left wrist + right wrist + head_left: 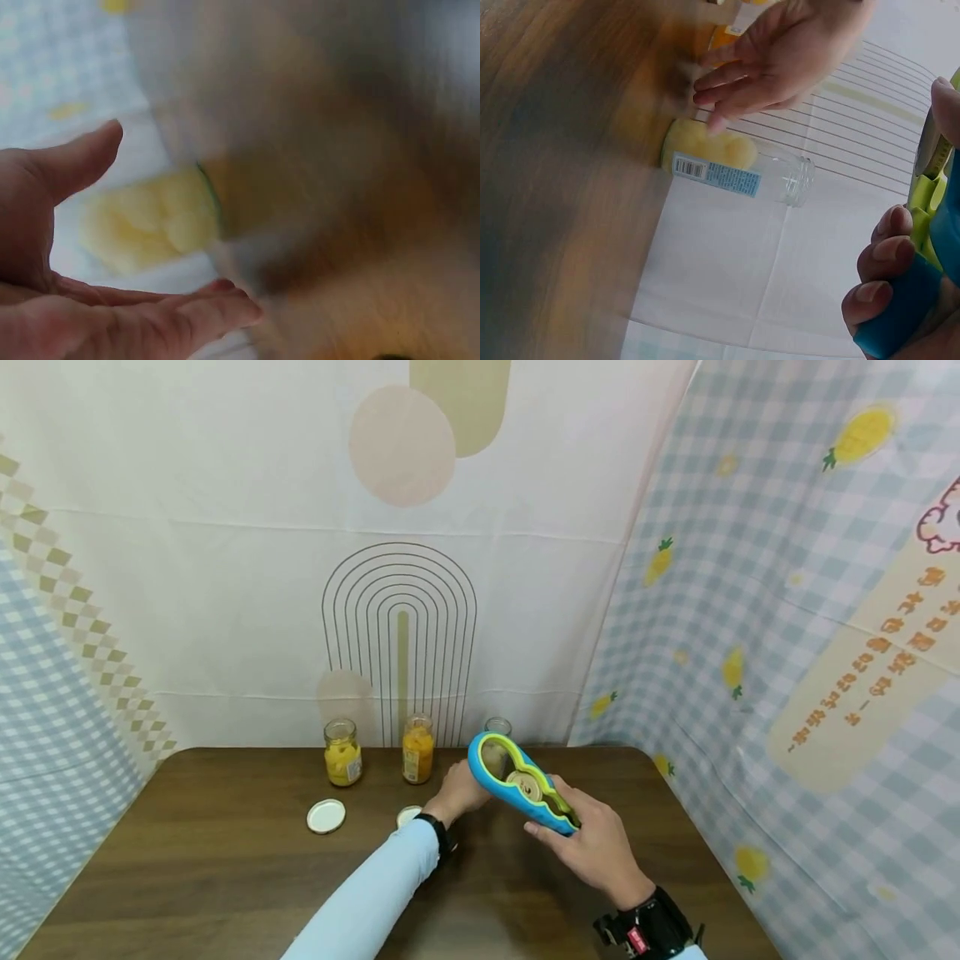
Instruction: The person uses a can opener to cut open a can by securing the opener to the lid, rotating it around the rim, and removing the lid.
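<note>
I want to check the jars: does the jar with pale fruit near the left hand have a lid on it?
No: in the right wrist view the jar has a bare, open glass mouth, and the left hand reaches beside it.

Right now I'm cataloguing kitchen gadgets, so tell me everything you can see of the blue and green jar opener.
The jar opener is a flat, elongated plastic-looking tool with a blue outer frame and lime-green lining. It has several round openings, graded from a large ring at the far end to smaller ones nearer the handle; a lid-like disc seems caught in a middle opening. The right hand holds it by the narrow end, tilted, above the wooden table. Its large ring sits in front of the third jar, beside the left hand.
</note>
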{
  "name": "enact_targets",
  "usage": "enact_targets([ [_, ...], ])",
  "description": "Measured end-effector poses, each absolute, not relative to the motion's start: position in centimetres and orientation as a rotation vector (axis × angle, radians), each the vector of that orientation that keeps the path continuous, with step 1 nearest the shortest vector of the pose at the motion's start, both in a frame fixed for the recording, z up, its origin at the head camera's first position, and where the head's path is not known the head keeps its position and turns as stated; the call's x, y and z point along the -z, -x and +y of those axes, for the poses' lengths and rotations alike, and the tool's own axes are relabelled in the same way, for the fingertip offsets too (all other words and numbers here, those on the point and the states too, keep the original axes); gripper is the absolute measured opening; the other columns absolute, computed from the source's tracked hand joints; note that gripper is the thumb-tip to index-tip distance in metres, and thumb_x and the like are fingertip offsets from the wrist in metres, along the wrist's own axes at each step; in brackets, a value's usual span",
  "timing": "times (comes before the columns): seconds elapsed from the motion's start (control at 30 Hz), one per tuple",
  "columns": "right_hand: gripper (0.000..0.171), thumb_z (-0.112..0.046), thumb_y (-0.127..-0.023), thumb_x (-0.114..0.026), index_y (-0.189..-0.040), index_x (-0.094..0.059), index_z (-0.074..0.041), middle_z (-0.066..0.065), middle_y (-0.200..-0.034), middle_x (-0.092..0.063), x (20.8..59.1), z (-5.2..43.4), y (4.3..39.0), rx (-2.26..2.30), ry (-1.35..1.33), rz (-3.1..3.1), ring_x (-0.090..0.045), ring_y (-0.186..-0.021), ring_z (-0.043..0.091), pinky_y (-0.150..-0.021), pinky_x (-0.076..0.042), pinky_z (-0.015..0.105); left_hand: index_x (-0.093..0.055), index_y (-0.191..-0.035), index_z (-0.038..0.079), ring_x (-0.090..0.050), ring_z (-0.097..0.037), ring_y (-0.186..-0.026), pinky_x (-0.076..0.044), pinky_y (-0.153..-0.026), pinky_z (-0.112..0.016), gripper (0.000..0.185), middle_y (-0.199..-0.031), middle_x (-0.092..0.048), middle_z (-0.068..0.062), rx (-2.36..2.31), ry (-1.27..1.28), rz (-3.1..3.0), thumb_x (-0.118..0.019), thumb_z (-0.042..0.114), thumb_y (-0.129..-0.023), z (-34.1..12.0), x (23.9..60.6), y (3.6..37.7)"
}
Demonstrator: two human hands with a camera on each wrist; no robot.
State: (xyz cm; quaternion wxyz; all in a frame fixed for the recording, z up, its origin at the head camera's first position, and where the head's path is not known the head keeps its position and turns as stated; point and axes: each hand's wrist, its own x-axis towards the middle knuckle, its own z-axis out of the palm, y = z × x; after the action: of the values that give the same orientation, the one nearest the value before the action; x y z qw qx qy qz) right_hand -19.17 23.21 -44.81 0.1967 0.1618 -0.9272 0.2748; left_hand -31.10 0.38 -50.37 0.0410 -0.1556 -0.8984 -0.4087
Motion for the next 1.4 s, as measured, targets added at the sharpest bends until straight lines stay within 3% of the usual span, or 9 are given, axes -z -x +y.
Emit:
enact_targets([
  [0.1, 0.076, -0.059, -0.087, -0.084, -0.152, -0.061, -0.026, -0.001, -0.129, -0.077, 44.7, 23.3, 19.3, -0.767, -0.467, -2.593, -0.07, -0.096, 0.01, -0.075, -0.055, 0.03, -0.068, -0.096, 0.014, -0.068, -0.022, -0.085, -0.059, -0.076, -0.047, 0.018, -0.089, -0.073, -0.004, 1.236, 0.517, -2.728, -0.082, 0.024, -0.091, 0.3, 49.9, 29.4],
  [0.3, 0.078, -0.057, -0.085, -0.087, -0.151, -0.062, -0.023, 0.002, -0.131, -0.077, 44.5, 23.7, 19.1, -0.741, -0.463, -2.598, -0.07, -0.095, 0.011, -0.075, -0.055, 0.031, -0.063, -0.134, -0.008, -0.067, -0.044, -0.118, -0.057, -0.101, -0.059, 0.057, -0.127, -0.066, -0.028, 1.17, 0.39, -2.9, -0.083, 0.03, -0.095, -0.2, 47.7, 24.0],
  [0.43, 0.08, -0.058, -0.085, -0.086, -0.152, -0.061, -0.021, 0.004, -0.133, -0.076, 44.6, 23.9, 18.9, -0.732, -0.447, -2.611, -0.072, -0.098, 0.012, -0.076, -0.055, 0.032, -0.066, -0.131, -0.012, -0.068, -0.045, -0.116, -0.057, -0.1, -0.059, 0.056, -0.126, -0.067, -0.029, 1.118, 0.445, -2.922, -0.081, 0.03, -0.096, -1.4, 48.2, 21.1],
  [0.6, 0.081, -0.057, -0.084, -0.087, -0.152, -0.061, -0.022, 0.004, -0.133, -0.076, 44.7, 24.0, 18.7, -0.724, -0.445, -2.613, -0.071, -0.096, 0.011, -0.075, -0.055, 0.031, -0.072, -0.123, -0.008, -0.07, -0.035, -0.102, -0.058, -0.087, -0.054, 0.047, -0.108, -0.072, -0.017, 1.188, 0.528, -2.939, -0.081, 0.031, -0.096, -3.4, 48.3, 17.4],
  [0.7, 0.081, -0.057, -0.084, -0.087, -0.152, -0.061, -0.022, 0.003, -0.134, -0.076, 44.7, 24.1, 18.7, -0.723, -0.444, -2.613, -0.07, -0.095, 0.01, -0.075, -0.054, 0.03, -0.073, -0.124, -0.004, -0.072, -0.033, -0.103, -0.06, -0.085, -0.053, 0.048, -0.111, -0.074, -0.013, 1.192, 0.621, -2.997, -0.078, 0.035, -0.098, -4.6, 48.2, 15.4],
  [0.97, 0.08, -0.053, -0.082, -0.09, -0.15, -0.063, -0.02, 0.002, -0.129, -0.078, 44.9, 24.2, 18.3, -0.716, -0.459, -2.607, -0.066, -0.089, 0.007, -0.071, -0.051, 0.026, -0.075, -0.126, 0.014, -0.069, -0.009, -0.092, -0.058, -0.072, -0.039, 0.056, -0.106, -0.071, 0.008, 1.23, 0.688, -3.036, -0.071, 0.061, -0.096, -7.4, 54.2, 14.5],
  [1.13, 0.081, -0.054, -0.083, -0.089, -0.151, -0.062, -0.02, 0.002, -0.127, -0.078, 44.9, 24.3, 18.2, -0.73, -0.452, -2.628, -0.066, -0.089, 0.006, -0.071, -0.05, 0.025, -0.075, -0.128, 0.011, -0.072, -0.021, -0.098, -0.06, -0.079, -0.05, 0.052, -0.111, -0.073, 0.002, 1.218, 0.618, -3.096, -0.074, 0.053, -0.098, -7.3, 51.8, 13.6],
  [1.23, 0.08, -0.056, -0.084, -0.087, -0.152, -0.061, -0.023, 0.001, -0.125, -0.077, 45.0, 24.4, 18.2, -0.758, -0.44, -2.653, -0.064, -0.088, 0.005, -0.07, -0.049, 0.024, -0.073, -0.126, -0.001, -0.072, -0.035, -0.099, -0.059, -0.081, -0.055, 0.044, -0.111, -0.073, -0.011, 1.255, 0.611, -3.096, -0.077, 0.034, -0.099, -6.6, 47.2, 12.1],
  [1.4, 0.081, -0.056, -0.084, -0.088, -0.152, -0.061, -0.022, 0.0, -0.126, -0.077, 45.1, 24.4, 18.2, -0.769, -0.435, -2.665, -0.065, -0.09, 0.006, -0.072, -0.049, 0.024, -0.072, -0.127, -0.002, -0.073, -0.035, -0.101, -0.061, -0.081, -0.05, 0.042, -0.113, -0.074, -0.011, 1.292, 0.635, -3.034, -0.072, 0.033, -0.103, -6.0, 45.9, 11.8],
])
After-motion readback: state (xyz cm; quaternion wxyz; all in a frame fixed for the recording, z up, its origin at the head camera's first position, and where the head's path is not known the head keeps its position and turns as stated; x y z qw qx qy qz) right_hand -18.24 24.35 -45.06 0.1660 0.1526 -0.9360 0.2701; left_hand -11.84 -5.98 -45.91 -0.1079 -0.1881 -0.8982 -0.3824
